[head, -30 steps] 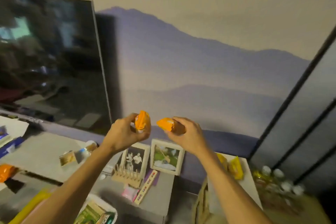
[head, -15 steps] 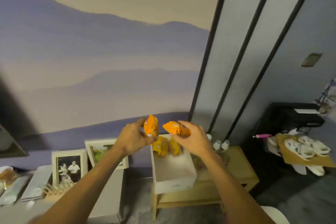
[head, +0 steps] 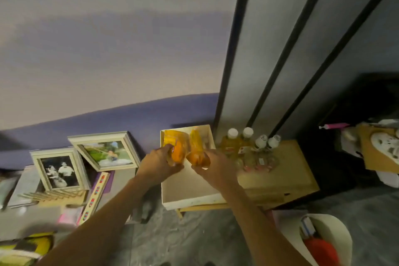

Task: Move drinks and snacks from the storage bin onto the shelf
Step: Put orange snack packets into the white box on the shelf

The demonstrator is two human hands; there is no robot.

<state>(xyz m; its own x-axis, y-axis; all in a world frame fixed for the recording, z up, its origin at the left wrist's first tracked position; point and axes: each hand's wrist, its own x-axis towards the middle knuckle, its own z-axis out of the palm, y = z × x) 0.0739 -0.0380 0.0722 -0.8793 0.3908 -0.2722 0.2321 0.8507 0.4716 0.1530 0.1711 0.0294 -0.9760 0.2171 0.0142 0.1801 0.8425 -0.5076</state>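
Each of my hands, left hand (head: 159,163) and right hand (head: 216,167), grips an orange snack pack (head: 178,153) (second pack (head: 197,157)) over the white tray (head: 190,200), bottles (head: 239,142) just right of it.

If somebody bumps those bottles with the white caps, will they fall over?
Probably some. The bottles look tall and narrow, so a knock could tip one. They stand close together on the wooden shelf, so one might topple its neighbour. If round, a fallen one could roll.
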